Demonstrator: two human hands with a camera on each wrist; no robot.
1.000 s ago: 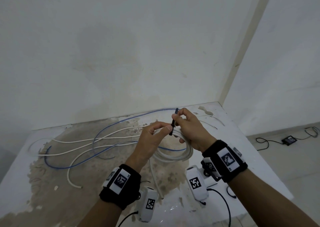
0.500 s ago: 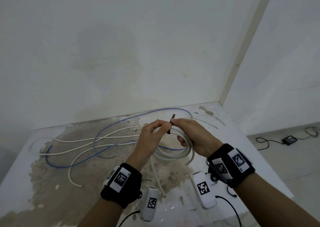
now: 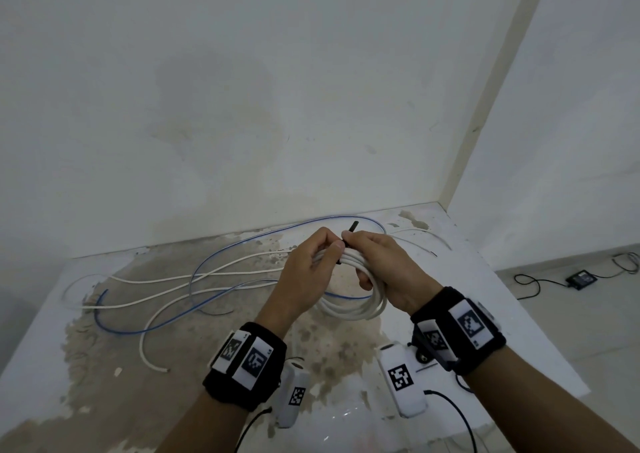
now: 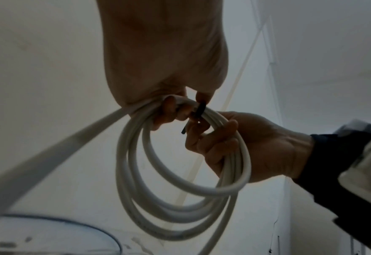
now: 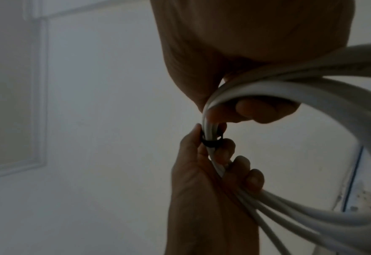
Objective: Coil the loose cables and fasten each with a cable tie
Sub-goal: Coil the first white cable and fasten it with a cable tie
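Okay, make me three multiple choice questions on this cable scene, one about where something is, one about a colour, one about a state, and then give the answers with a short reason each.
1. Where is the black cable tie?
A. lying on the table
B. around the strands of the white coil
C. on the floor

2. What colour is the thin loose cable looping across the table?
A. blue
B. red
C. green

3. How is the white coil held?
A. by no hand
B. by the left hand alone
C. by both hands

Answers:
1 B, the right wrist view shows the tie wrapped round the bundled strands.
2 A, it shows blue in the head view.
3 C, the left hand and the right hand both grip the coil beside the tie.
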